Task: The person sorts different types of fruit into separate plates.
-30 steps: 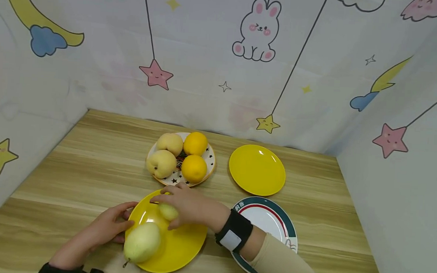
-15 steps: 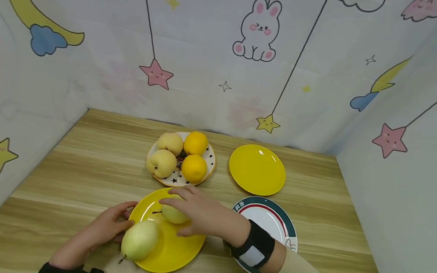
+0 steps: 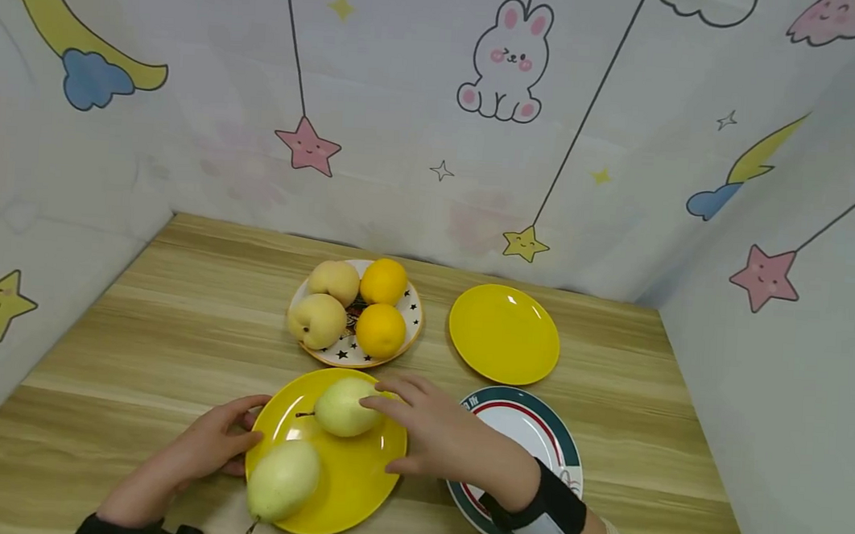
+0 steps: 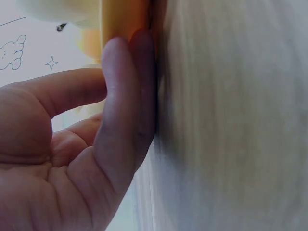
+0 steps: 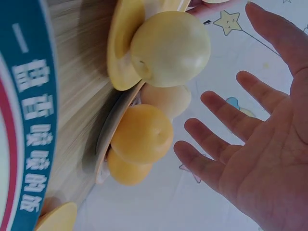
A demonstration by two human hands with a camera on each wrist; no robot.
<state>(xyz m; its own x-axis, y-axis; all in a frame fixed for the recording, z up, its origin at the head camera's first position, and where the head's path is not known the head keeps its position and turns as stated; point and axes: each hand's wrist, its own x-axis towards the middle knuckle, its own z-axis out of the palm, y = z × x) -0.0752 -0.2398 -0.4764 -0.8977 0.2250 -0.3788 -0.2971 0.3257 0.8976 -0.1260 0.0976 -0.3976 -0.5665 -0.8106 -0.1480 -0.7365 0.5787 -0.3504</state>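
On the near yellow plate [image 3: 354, 489] lie two pale green pears. The rear pear [image 3: 347, 408] rests with its stem pointing left; the front pear [image 3: 284, 481] sits over the plate's left front rim, stem toward me. My left hand [image 3: 204, 445] grips that plate by its left rim; the left wrist view shows fingers against the rim [image 4: 126, 19], low by the tabletop. Beside the rear pear, my right hand [image 3: 440, 433] holds nothing. Its fingers are spread and apart from the pear [image 5: 171, 48] in the right wrist view.
Behind stands a star-patterned plate [image 3: 413, 319] with two yellowish round fruits [image 3: 317, 322] and two oranges [image 3: 381, 331]. A second yellow plate [image 3: 504, 334] is at back right. A green-rimmed white plate [image 3: 567, 436] lies partly under my right forearm. Printed cloth [image 3: 407, 96] walls the table.
My right hand has let go of the rear pear and drawn back to the right. The front pear has rocked slightly. My left hand has stayed at the plate's rim.
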